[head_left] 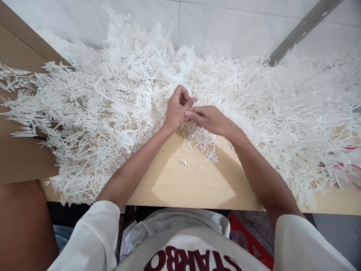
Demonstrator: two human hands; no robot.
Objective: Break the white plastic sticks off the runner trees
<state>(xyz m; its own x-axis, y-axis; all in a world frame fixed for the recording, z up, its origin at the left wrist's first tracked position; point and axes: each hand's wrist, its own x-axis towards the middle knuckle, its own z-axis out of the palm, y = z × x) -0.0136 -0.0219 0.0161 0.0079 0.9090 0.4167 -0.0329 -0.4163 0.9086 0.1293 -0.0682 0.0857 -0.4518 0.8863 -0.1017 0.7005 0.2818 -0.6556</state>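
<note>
A wide heap of thin white branched plastic pieces (113, 109) covers the back and both sides of the table. My left hand (178, 107) is over the heap's front middle, fingers curled and thumb pressed toward the fingertips; whatever it grips is too small to make out. Close against it, my right hand (207, 117) has its fingers bent together, its thumb touching the left hand, and its contents are hidden. Just below the hands, short white sticks (207, 143) lie scattered on the bare wood, with a smaller cluster (184, 162) nearer the front edge.
The light wooden table (194, 188) has its front edge close to my body. White wall tiles (197, 22) and a slanted grey metal post (304, 32) stand behind. Brown cardboard (25, 158) is at the left, beside a person's bare limb (22, 222). Under the table is a red plastic object (248, 237).
</note>
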